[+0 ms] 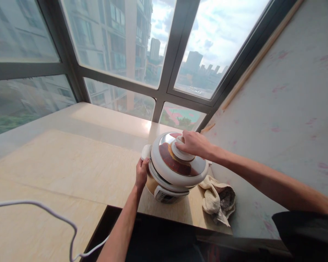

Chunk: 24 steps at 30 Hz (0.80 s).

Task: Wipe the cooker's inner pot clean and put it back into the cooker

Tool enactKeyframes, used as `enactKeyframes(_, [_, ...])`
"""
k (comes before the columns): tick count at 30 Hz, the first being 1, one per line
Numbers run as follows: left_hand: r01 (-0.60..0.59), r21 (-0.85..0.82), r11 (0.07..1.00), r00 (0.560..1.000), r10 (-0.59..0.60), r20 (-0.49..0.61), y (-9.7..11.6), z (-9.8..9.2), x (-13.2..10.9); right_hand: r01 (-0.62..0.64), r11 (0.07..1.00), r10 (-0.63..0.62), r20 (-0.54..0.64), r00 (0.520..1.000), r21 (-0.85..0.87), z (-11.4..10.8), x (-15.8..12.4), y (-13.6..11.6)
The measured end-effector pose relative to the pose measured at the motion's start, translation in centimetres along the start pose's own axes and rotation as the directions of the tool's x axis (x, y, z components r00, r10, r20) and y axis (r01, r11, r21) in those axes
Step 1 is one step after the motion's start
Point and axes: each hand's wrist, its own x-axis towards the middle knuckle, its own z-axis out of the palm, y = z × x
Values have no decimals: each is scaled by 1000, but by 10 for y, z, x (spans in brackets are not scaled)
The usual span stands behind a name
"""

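Observation:
A round electric cooker with a white rim stands on the ledge, its control panel facing me. Its domed lid, part clear and part reddish-brown, sits on top, slightly tilted, with a dark line showing under its left edge. My right hand is closed around the white lid knob. At the cooker's left side, my left hand grips the white side handle, thumb up against it. The inside of the cooker is hidden under the lid.
A crumpled beige cloth lies right of the cooker by the wall. A white cord loops across the wooden ledge at lower left. Framed windows rise behind. The ledge's front edge borders a dark area below.

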Motion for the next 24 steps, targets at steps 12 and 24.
enactKeyframes(12, [-22, -25, 999, 1000, 22, -17, -5, 2, 0, 27, 999, -27, 13, 1000, 23, 16, 2, -3])
enactKeyframes(24, [-10, 7, 1000, 997, 10, -77, -9, 2, -1, 7, 999, -10, 64, 998, 46, 29, 11, -3])
